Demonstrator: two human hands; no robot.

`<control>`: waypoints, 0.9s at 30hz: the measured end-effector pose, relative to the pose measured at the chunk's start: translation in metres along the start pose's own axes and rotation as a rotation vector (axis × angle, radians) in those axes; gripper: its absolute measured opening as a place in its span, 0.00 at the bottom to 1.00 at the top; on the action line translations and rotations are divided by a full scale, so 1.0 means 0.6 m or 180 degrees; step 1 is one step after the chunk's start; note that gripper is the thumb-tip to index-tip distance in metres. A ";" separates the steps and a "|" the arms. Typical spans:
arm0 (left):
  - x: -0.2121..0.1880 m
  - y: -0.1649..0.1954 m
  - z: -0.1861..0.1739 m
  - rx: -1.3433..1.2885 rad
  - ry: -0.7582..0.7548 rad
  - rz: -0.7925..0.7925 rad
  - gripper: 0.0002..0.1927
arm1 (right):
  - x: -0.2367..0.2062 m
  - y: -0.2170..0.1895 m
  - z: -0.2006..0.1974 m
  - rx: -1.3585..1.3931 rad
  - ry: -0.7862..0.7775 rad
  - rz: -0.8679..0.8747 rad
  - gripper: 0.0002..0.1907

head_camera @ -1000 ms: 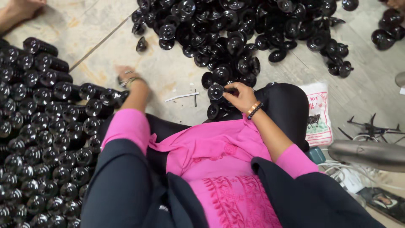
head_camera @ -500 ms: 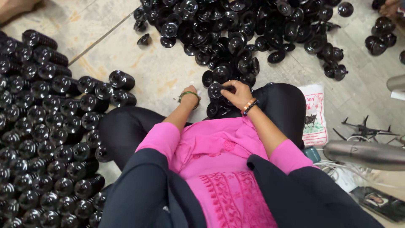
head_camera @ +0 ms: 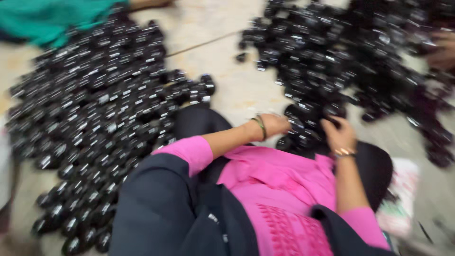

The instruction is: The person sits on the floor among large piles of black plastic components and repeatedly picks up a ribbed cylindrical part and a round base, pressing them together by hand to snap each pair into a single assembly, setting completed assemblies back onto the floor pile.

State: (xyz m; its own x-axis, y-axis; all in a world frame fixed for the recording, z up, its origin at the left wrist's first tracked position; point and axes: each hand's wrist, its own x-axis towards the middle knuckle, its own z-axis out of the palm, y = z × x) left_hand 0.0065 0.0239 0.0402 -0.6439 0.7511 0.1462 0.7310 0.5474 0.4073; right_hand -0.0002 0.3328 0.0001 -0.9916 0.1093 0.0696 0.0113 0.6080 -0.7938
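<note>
Small black round plastic parts with pale labels [head_camera: 99,109] are lying in rows on the floor at left, now filling more of the view. Left hand [head_camera: 275,125], earlier out by those rows, is now curling into the loose black heap [head_camera: 341,61]. Right hand [head_camera: 339,135] is pinching there too; blur hides what either is gripping.
</note>
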 end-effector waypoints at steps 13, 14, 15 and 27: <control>-0.989 -0.002 -0.635 0.1132 0.0946 -0.8209 0.39 | 0.043 0.093 0.046 0.0388 -0.0117 -0.0053 0.20; -1.004 0.006 -0.582 0.1226 0.1147 -0.8002 0.42 | 0.044 0.091 0.047 0.0274 -0.0129 -0.0091 0.20; -1.000 0.007 -0.528 0.1448 0.1378 -0.7559 0.45 | 0.044 0.088 0.047 0.0161 -0.0210 -0.0241 0.20; -0.136 0.036 -0.091 -0.2032 0.2526 -0.1963 0.29 | -0.058 -0.062 0.112 0.0366 -0.0328 -0.0408 0.17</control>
State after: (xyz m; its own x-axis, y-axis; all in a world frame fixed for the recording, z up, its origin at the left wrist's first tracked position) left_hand 0.0628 -0.0457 0.0864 -0.9716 -0.1358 0.1936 0.1489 0.2846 0.9470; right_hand 0.0251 0.2538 -0.0133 -0.9920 -0.0479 0.1169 -0.1247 0.5173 -0.8467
